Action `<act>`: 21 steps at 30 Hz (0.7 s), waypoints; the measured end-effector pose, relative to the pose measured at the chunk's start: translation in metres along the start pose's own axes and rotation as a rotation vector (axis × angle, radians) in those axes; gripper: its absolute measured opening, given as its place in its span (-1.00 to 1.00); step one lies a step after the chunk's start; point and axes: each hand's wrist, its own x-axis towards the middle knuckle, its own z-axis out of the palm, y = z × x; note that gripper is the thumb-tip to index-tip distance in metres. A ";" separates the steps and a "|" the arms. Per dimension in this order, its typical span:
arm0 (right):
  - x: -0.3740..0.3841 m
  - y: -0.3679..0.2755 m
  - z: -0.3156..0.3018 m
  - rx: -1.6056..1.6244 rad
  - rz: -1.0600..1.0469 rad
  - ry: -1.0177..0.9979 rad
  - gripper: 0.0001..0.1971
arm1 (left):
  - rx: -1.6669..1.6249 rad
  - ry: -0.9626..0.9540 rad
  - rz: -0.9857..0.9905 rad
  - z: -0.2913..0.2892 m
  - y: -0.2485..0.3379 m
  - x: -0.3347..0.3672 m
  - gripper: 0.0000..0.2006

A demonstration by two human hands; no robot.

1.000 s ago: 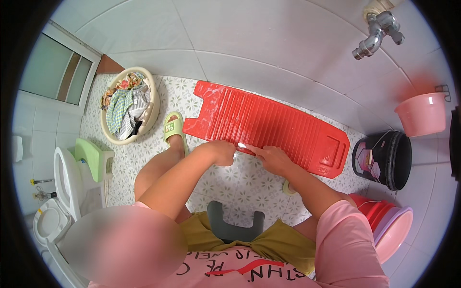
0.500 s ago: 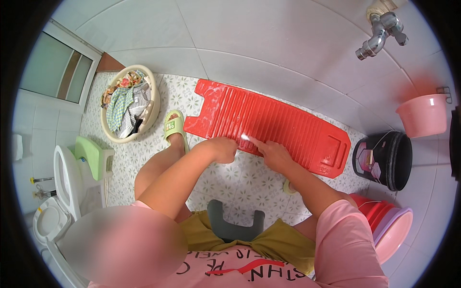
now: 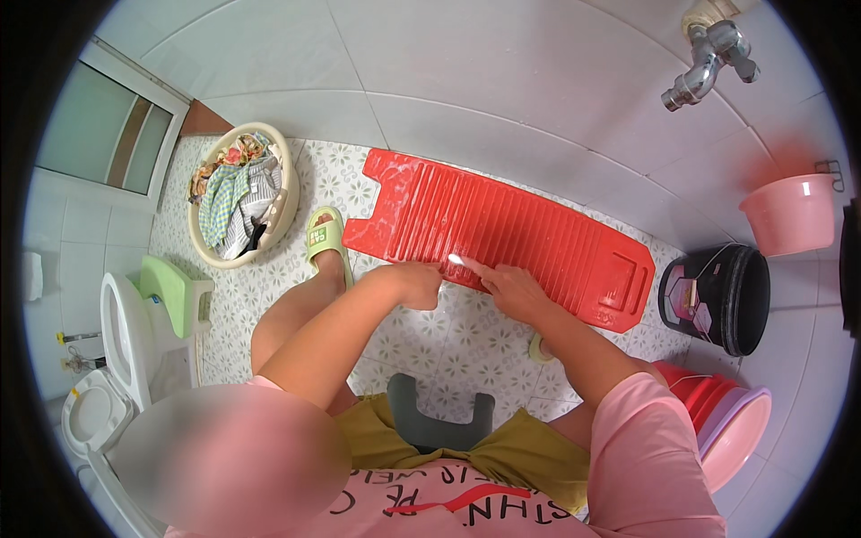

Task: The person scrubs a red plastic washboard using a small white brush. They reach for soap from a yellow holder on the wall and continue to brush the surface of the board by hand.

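Observation:
A red plastic washboard [image 3: 529, 238] with raised ridges lies at a slant on the floor in front of me, wet and shiny toward its left end. At its near edge my left hand [image 3: 416, 286] is closed in a fist; whatever its fingers hold is hidden. My right hand [image 3: 513, 291] reaches to the same edge with its index finger stretched out toward the ridges, the other fingers partly bent. By that fingertip is a small bright white spot, which may be glare.
A cream basin [image 3: 289, 202] of clothes stands at the far left. A black bucket [image 3: 752, 300] is right of the washboard, with red and purple tubs [image 3: 731, 417] nearer me. A pink pail [image 3: 789, 218] hangs below the wall tap [image 3: 704, 73]. A green stool [image 3: 170, 291] stands left.

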 end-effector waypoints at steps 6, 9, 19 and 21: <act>0.000 0.000 0.004 -0.040 -0.007 -0.021 -0.36 | -0.030 0.021 0.002 -0.005 0.002 -0.003 -0.71; 0.001 -0.008 -0.004 -0.073 0.086 0.051 -0.34 | 0.008 0.067 0.064 -0.003 0.000 -0.005 -0.71; 0.001 -0.001 0.007 -0.071 0.058 0.072 -0.36 | 0.017 0.070 0.074 0.000 -0.001 0.001 -0.75; -0.001 -0.006 -0.003 -0.048 0.041 0.034 -0.36 | 0.014 0.075 0.054 0.003 -0.003 0.003 -0.77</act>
